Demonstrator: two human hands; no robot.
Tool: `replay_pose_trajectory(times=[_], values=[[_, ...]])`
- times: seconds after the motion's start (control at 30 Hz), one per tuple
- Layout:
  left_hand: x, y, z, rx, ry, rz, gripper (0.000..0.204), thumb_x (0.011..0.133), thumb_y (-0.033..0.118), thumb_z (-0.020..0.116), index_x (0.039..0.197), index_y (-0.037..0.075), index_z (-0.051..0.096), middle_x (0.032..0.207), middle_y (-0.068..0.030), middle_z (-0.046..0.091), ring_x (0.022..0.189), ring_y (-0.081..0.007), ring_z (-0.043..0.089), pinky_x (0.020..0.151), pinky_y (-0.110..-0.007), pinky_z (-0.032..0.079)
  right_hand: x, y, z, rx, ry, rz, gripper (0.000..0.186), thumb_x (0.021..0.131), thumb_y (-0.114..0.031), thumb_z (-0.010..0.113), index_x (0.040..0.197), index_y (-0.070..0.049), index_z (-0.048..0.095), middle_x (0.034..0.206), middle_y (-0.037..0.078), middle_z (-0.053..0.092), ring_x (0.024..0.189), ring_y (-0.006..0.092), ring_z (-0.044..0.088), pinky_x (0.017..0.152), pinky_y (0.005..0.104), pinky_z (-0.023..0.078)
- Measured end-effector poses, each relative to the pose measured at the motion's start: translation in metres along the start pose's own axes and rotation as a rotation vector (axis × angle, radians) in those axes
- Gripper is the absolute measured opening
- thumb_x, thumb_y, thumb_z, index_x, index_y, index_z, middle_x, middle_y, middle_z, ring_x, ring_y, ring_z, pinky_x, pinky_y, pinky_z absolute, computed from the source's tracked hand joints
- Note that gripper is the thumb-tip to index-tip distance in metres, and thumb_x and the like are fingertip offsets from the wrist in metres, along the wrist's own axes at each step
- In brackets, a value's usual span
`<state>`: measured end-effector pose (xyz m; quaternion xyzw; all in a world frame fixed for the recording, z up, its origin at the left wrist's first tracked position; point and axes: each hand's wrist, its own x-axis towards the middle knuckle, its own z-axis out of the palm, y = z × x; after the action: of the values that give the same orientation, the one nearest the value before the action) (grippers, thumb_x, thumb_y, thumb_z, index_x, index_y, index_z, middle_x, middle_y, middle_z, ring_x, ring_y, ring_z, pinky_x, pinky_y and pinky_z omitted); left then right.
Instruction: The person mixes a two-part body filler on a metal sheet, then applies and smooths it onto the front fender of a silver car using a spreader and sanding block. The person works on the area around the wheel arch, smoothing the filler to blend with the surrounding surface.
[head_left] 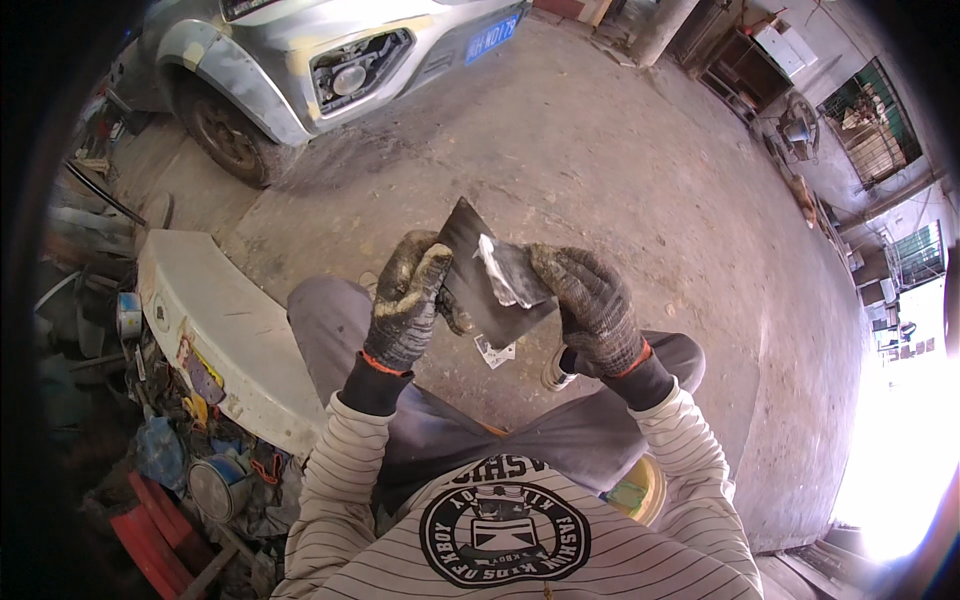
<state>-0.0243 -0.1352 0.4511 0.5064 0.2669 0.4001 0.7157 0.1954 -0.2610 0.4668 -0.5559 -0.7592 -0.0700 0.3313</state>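
Between my two gloved hands is a dark grey sheet, apparently sandpaper (463,240), held above the floor in front of my knees. A ragged white patch (497,272) shows across its middle. My left hand (408,300), in a dirty dark work glove with an orange cuff edge, pinches the sheet's left side, thumb on top. In a matching glove, my right hand (592,300) grips the right side, its fingers curled over a lifted part of the sheet. The fingertips beneath are partly hidden by the sheet.
A small white printed paper (495,353) lies on the concrete floor below. To the left rests a pale curved panel (225,330), with cans (220,485) and scrap beside it. A partly stripped car (300,70) stands ahead left. A yellow bucket (652,492) sits near my right thigh.
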Motion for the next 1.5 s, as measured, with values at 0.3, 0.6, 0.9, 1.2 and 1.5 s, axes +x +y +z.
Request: replay_pose_trajectory(times=[0.3, 0.6, 0.9, 1.2, 1.5], values=[[-0.004, -0.006, 0.009, 0.093, 0.010, 0.206, 0.014, 0.106, 0.016, 0.051, 0.113, 0.004, 0.053, 0.086, -0.0036, 0.056, 0.054, -0.0107, 0.059, 0.050, -0.026, 0.053, 0.001, 0.004, -0.002, -0.129, -0.069, 0.060, 0.066, 0.065, -0.001, 0.069, 0.131, -0.005, 0.062, 0.126, 0.013, 0.067, 0.109, 0.0355, 0.065, 0.094, 0.0430, 0.054], [-0.007, -0.015, 0.009, -0.083, 0.052, 0.191, 0.014, 0.107, 0.017, 0.051, 0.112, 0.004, 0.053, 0.086, -0.0056, 0.059, 0.057, -0.0112, 0.061, 0.052, -0.027, 0.053, -0.002, -0.006, -0.007, 0.064, -0.013, 0.520, 0.048, 0.088, -0.003, 0.065, 0.135, -0.001, 0.057, 0.124, 0.017, 0.067, 0.114, 0.0303, 0.063, 0.100, 0.0380, 0.049], [0.003, -0.043, -0.005, 0.263, 0.133, 0.211, 0.014, 0.106, 0.016, 0.052, 0.115, 0.006, 0.054, 0.087, -0.0017, 0.061, 0.056, -0.0117, 0.061, 0.051, -0.027, 0.054, -0.002, -0.017, -0.032, 0.637, -0.126, 0.577, 0.037, 0.098, -0.007, 0.057, 0.134, 0.003, 0.056, 0.118, 0.019, 0.068, 0.111, 0.0300, 0.064, 0.100, 0.0371, 0.048], [0.004, -0.020, 0.007, -0.038, 0.165, 0.172, 0.017, 0.106, 0.018, 0.053, 0.117, 0.005, 0.053, 0.085, -0.0032, 0.059, 0.057, -0.0126, 0.062, 0.049, -0.026, 0.054, -0.007, -0.013, -0.025, 0.172, -0.364, 0.366, 0.041, 0.089, 0.003, 0.055, 0.128, -0.003, 0.062, 0.110, 0.020, 0.067, 0.103, 0.0403, 0.060, 0.097, 0.0436, 0.048], [0.005, -0.039, 0.001, -0.062, 0.053, 0.028, 0.022, 0.104, 0.024, 0.059, 0.115, 0.005, 0.060, 0.082, 0.0027, 0.060, 0.060, -0.0056, 0.059, 0.048, -0.022, 0.048, -0.019, 0.032, -0.005, 1.466, -0.073, 0.666, 0.043, 0.091, 0.001, 0.055, 0.134, 0.000, 0.054, 0.099, 0.005, 0.063, 0.087, 0.0209, 0.061, 0.076, 0.0331, 0.052]])
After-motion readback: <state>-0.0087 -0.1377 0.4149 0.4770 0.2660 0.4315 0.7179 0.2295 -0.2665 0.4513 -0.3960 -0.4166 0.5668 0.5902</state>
